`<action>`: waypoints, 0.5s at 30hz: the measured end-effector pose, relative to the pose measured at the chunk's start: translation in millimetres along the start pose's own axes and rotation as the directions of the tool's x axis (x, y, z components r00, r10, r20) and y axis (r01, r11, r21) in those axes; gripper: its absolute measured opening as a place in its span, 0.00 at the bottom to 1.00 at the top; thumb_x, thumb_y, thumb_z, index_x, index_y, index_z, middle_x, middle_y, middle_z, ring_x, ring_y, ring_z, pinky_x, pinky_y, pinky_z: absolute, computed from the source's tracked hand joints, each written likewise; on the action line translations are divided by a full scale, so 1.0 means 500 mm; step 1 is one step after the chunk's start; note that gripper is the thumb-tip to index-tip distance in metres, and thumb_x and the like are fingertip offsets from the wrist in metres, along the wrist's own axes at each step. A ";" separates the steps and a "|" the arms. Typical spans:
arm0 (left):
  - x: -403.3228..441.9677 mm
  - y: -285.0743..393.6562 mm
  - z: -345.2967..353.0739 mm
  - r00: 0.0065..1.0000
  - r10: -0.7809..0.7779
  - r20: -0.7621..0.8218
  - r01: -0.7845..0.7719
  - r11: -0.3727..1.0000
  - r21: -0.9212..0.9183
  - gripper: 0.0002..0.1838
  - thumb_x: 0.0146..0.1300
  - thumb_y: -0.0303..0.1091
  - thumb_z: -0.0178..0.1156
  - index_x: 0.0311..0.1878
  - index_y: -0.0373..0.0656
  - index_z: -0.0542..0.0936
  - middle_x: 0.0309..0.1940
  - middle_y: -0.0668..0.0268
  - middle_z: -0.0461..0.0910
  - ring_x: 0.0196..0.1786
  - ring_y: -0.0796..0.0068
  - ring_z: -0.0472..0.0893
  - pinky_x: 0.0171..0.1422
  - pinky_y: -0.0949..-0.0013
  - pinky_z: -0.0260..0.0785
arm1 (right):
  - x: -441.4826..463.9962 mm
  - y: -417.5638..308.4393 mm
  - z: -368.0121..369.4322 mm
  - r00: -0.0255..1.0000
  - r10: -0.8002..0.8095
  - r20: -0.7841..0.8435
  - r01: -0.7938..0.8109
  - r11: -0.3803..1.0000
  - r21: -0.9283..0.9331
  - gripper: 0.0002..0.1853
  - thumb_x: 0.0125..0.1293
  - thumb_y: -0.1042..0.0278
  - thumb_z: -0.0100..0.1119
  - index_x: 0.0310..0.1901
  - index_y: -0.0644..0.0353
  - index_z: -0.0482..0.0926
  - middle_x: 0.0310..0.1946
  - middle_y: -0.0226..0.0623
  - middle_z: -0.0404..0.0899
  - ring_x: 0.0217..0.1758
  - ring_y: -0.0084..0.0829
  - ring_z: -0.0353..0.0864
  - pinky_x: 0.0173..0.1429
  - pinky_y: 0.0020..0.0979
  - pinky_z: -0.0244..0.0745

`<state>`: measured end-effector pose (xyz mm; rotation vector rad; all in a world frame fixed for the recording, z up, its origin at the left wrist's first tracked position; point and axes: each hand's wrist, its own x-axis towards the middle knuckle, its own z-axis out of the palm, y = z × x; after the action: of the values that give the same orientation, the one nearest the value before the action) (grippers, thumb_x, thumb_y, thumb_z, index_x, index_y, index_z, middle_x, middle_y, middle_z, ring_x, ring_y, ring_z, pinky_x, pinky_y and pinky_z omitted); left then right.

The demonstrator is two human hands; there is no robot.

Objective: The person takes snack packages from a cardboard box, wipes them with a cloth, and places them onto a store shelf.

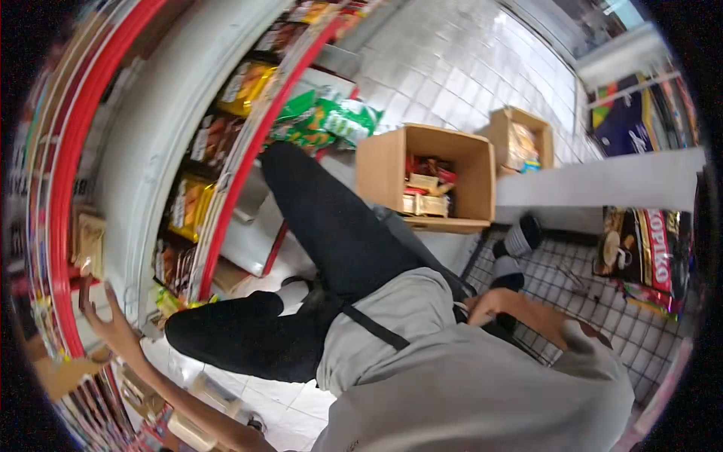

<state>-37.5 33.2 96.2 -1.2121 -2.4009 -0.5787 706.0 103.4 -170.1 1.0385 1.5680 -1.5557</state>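
My left hand reaches to the red-edged shelf on the left, its fingers spread and nothing held in them. Just beyond its fingertips, a beige pack stands on that shelf; I cannot tell whether they touch. My right hand is low beside my hip, at the edge of something black. Its fingers look curled, but what they hold, if anything, is hidden. In front of my knee, an open cardboard box contains several red, gold and brown packs. Green snack bags lie beside it.
Yellow and brown packs line the lower shelf with a red edge. A smaller cardboard box sits on the tiled floor behind. At right are a black wire grid, stacked cups and a Kopiko bag.
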 end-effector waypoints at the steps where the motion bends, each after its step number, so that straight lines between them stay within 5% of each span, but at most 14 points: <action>1: -0.012 0.076 -0.018 0.997 0.074 -0.015 -0.075 0.996 -0.057 0.24 0.74 0.39 0.66 0.66 0.35 0.78 0.66 0.51 0.78 0.69 0.58 0.75 0.77 0.53 0.62 | -0.005 0.018 0.014 0.997 0.013 0.079 -0.016 0.999 0.032 0.40 0.55 0.40 0.77 0.59 0.65 0.76 0.46 0.48 0.85 0.48 0.44 0.86 0.52 0.42 0.81; 6: -0.116 0.376 0.038 0.965 0.244 0.094 -0.179 0.878 -0.445 0.15 0.71 0.29 0.64 0.59 0.38 0.81 0.62 0.54 0.81 0.66 0.56 0.77 0.76 0.54 0.64 | -0.026 0.056 0.067 0.894 -0.029 0.447 -0.056 0.983 0.176 0.44 0.53 0.39 0.79 0.62 0.65 0.75 0.47 0.47 0.85 0.49 0.43 0.86 0.52 0.42 0.82; 9: -0.186 0.552 0.095 0.831 0.491 0.262 -0.260 0.759 -0.598 0.13 0.68 0.26 0.65 0.55 0.40 0.82 0.59 0.56 0.82 0.64 0.56 0.79 0.74 0.56 0.65 | -0.030 0.044 0.029 0.862 -0.150 0.485 0.026 0.967 0.254 0.46 0.52 0.39 0.80 0.64 0.64 0.74 0.48 0.46 0.85 0.49 0.42 0.86 0.53 0.41 0.82; 11: -0.229 0.635 0.131 0.713 0.588 0.382 -0.214 0.701 -0.680 0.13 0.68 0.27 0.66 0.55 0.41 0.83 0.58 0.56 0.82 0.63 0.55 0.80 0.72 0.56 0.67 | -0.047 0.025 -0.072 0.920 -0.272 0.281 0.177 0.930 0.323 0.48 0.51 0.39 0.81 0.65 0.64 0.74 0.49 0.46 0.85 0.49 0.42 0.86 0.53 0.41 0.82; 13: -0.266 0.706 0.155 0.592 0.688 0.420 -0.236 0.647 -0.725 0.13 0.69 0.27 0.65 0.55 0.41 0.83 0.58 0.55 0.82 0.63 0.54 0.80 0.71 0.57 0.68 | -0.075 -0.005 -0.186 0.945 -0.256 -0.204 0.309 0.902 0.301 0.49 0.50 0.38 0.81 0.67 0.64 0.73 0.49 0.45 0.85 0.49 0.41 0.86 0.53 0.41 0.82; 15: -0.301 0.755 0.173 0.502 0.744 0.441 -0.218 0.603 -0.768 0.13 0.69 0.27 0.65 0.56 0.41 0.83 0.57 0.56 0.82 0.62 0.53 0.80 0.70 0.57 0.69 | -0.109 -0.083 -0.286 0.718 -0.044 -0.694 0.272 0.936 0.222 0.41 0.53 0.41 0.78 0.61 0.65 0.79 0.48 0.49 0.85 0.50 0.45 0.86 0.57 0.41 0.80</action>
<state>341.7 183.3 16.8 -2.8630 -2.1607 -0.8284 702.4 243.4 -96.2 1.8631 1.9670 -1.6713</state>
